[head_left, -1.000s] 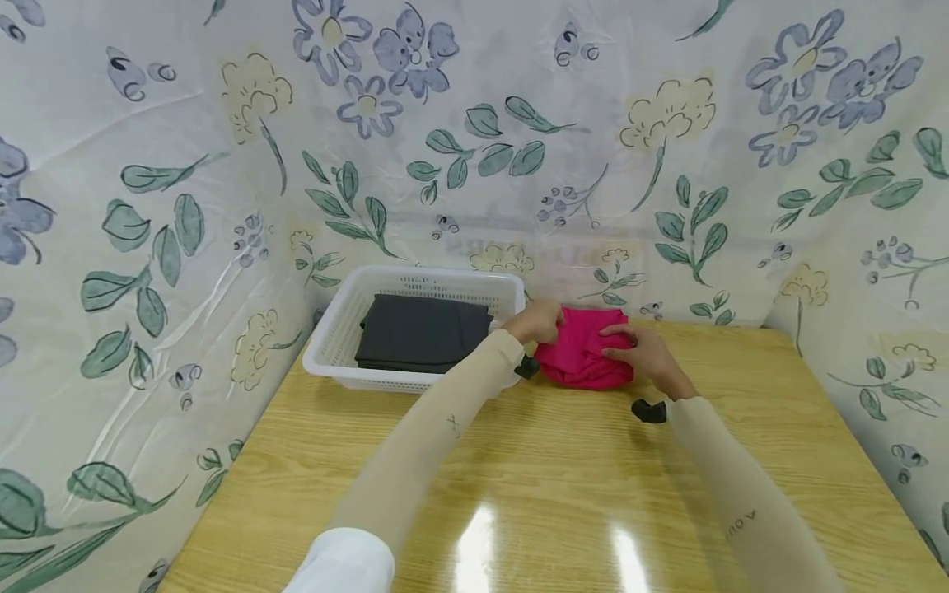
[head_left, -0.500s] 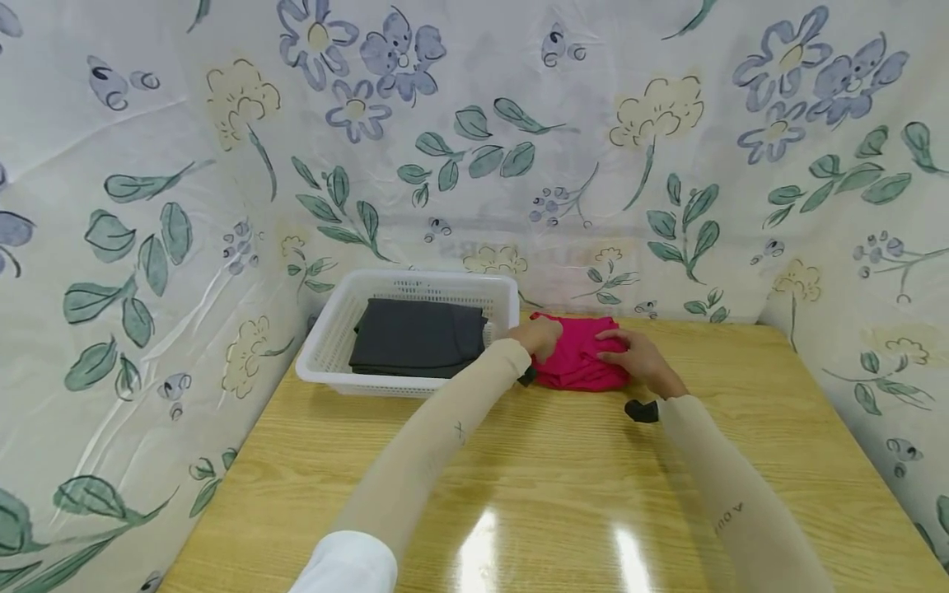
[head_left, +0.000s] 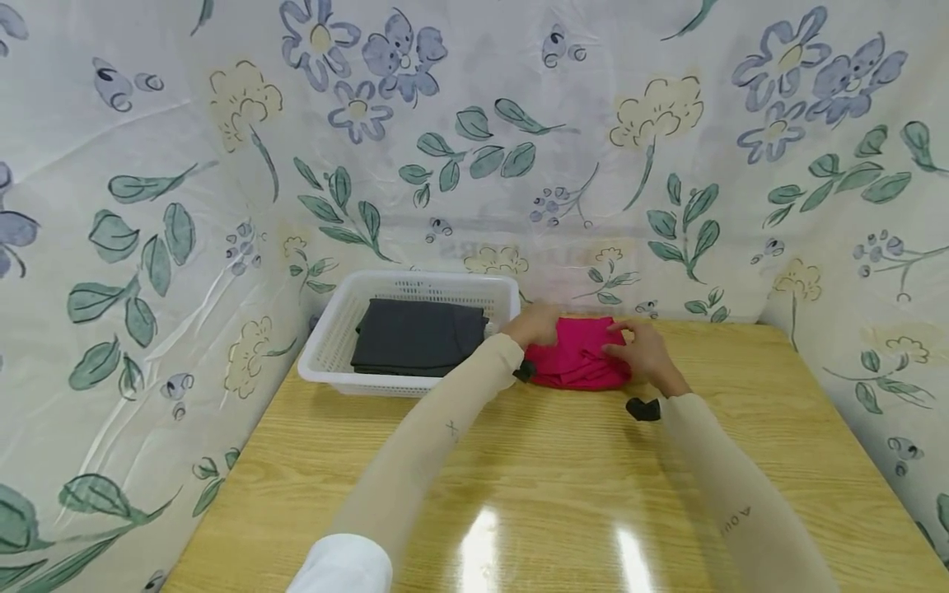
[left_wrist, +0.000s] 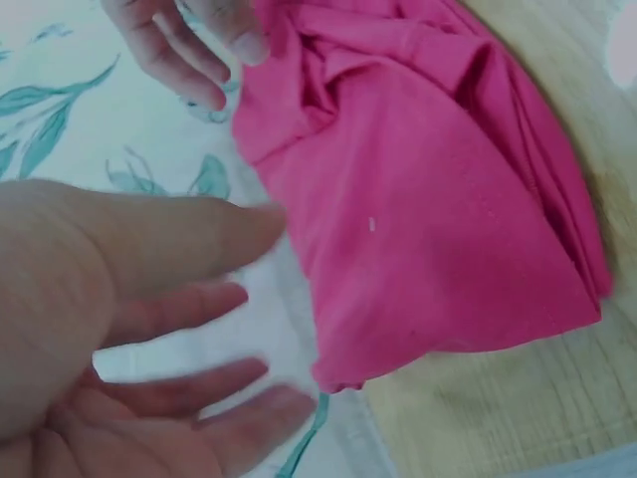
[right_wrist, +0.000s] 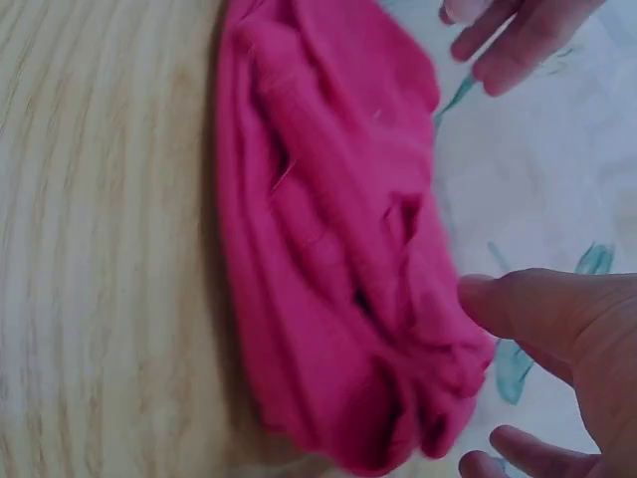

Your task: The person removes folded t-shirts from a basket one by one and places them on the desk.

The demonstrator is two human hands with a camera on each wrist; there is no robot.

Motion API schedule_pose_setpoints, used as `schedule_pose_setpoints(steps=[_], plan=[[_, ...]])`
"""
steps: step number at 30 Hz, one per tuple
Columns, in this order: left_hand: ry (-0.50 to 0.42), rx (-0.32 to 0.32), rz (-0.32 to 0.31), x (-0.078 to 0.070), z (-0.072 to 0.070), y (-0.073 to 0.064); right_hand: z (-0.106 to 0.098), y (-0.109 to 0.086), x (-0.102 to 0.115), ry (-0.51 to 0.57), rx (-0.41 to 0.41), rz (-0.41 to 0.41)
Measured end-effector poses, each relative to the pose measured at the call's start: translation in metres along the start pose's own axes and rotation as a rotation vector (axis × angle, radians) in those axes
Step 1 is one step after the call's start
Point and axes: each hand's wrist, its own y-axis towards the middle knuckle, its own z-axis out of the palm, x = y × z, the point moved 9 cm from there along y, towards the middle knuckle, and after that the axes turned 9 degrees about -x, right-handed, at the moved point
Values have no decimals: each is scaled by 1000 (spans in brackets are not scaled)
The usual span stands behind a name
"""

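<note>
A bright pink garment (head_left: 582,354), loosely folded into a bundle with creased layers, lies at the back of the table. My left hand (head_left: 539,324) is at its left end; the left wrist view shows thumb and fingers spread just off the edge, holding nothing. At the other end is my right hand (head_left: 643,356). Its thumb meets the cloth's edge in the right wrist view, while its fingers (right_wrist: 537,453) stay apart from the thumb, beyond the garment (right_wrist: 328,249).
Left of the pink bundle stands a white perforated basket (head_left: 315,350) with folded dark grey clothes (head_left: 418,333) inside. Floral-printed sheeting (head_left: 474,148) rises behind the wooden table (head_left: 563,486) and along both sides. A black wrist camera (head_left: 643,409) sits beneath the right wrist.
My left hand has lifted from over the pink garment's left part toward its back left corner. The right hand has shifted only slightly, and the bundle keeps about the same shape.
</note>
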Motion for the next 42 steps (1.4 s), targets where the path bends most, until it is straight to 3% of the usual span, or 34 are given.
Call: schedule_pose_setpoints(steps=[7, 18, 26, 33, 42], plan=[[-288, -37, 36, 4, -19, -9, -11, -4, 13, 116, -25, 4], [-462, -169, 80, 21, -58, -29, -7, -7, 56, 224, 42, -48], [-490, -188, 70, 39, -75, -46, 3, -12, 97, 252, 78, -98], [-535, -215, 23, 67, -90, -65, 17, -16, 122, 287, 116, -136], [-534, -229, -4, 101, -97, -84, 31, -22, 150, 316, 129, -196]])
